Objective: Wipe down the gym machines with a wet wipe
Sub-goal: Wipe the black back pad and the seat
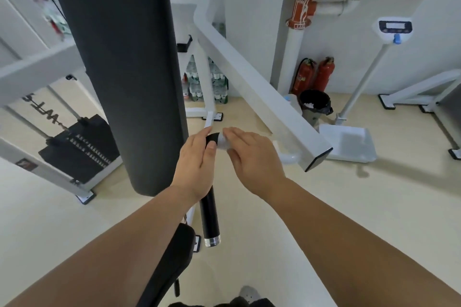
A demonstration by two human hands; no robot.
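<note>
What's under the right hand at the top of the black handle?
A bunched white wet wipe shows past the right hand, against the black handle that the left hand grips. The palm covers the rest of it.

One camera, worn on head. Looks forward and down at floor (324, 207). Very near: left hand (197, 164) on black handle (210, 217), right hand (252, 159) with wet wipe (222, 143), both at centre. Arms (124, 244) come in from 6 o'clock. Black pad (119, 70) close at 11 o'clock, bin (314, 102) far at 2 o'clock (wide lens bends edges).
</note>
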